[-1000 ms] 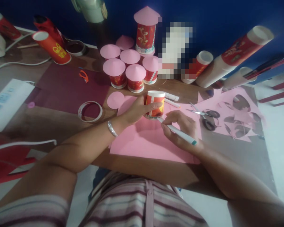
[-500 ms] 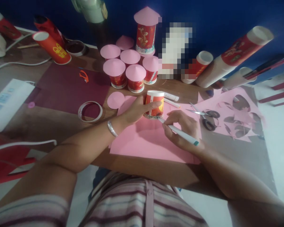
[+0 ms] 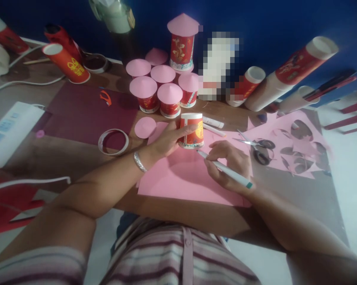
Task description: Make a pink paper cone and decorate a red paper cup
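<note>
My left hand (image 3: 173, 139) is wrapped round a red paper cup (image 3: 193, 137), held upright over pink paper (image 3: 181, 178). Dark green wavy lines run along the cup's white bottom band. Between the fingers of my right hand (image 3: 228, 162) is a marker pen (image 3: 230, 173) with a white barrel and a green end. Its tip is close to the cup's lower edge, with a small gap between them. Behind the cup lie a white tube (image 3: 214, 122) and another white pen (image 3: 215, 130). A round pink paper cone (image 3: 145, 127) rests left of the cup.
Several red cups with pink cone roofs (image 3: 170, 95) stand at the back. Scissors (image 3: 257, 148) lie to the right beside cut pink paper (image 3: 285, 130). A tape roll (image 3: 113, 141) is at the left, near a maroon sheet (image 3: 89, 114). Tall red tubes (image 3: 297, 65) stand back right.
The cup has shifted slightly left and turned a little in my left hand, showing more of its yellow print. The marker tip has come away from the cup's lower band.
</note>
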Available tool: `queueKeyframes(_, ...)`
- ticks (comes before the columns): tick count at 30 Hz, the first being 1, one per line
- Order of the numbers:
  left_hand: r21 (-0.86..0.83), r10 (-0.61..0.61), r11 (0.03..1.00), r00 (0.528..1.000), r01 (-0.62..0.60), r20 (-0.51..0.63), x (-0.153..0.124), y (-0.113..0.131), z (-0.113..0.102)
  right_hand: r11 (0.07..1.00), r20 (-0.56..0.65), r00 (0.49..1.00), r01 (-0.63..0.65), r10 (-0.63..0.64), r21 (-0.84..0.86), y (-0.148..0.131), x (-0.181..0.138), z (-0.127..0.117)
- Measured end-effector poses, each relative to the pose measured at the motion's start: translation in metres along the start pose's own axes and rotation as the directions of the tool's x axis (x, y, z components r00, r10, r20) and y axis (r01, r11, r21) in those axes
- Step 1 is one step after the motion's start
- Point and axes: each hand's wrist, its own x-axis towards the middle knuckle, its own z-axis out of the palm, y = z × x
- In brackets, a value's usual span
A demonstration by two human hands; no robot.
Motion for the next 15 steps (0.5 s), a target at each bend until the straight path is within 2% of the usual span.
queueKeyframes(6,0.003,0.038,0.999,0.999,-0.038,-0.020,0.0015,-0.0016,-0.0053,1.000,-0.023,1.000,0.008,-0.008,0.002,0.0005,-0.0004,0.0000)
queueKeyframes(15,-0.023,0.022,0.999,0.999,-0.023,-0.033,0.0015,-0.0017,-0.0064,0.999,-0.011,1.000,0.028,-0.028,0.044,-0.0008,0.0019,-0.0031)
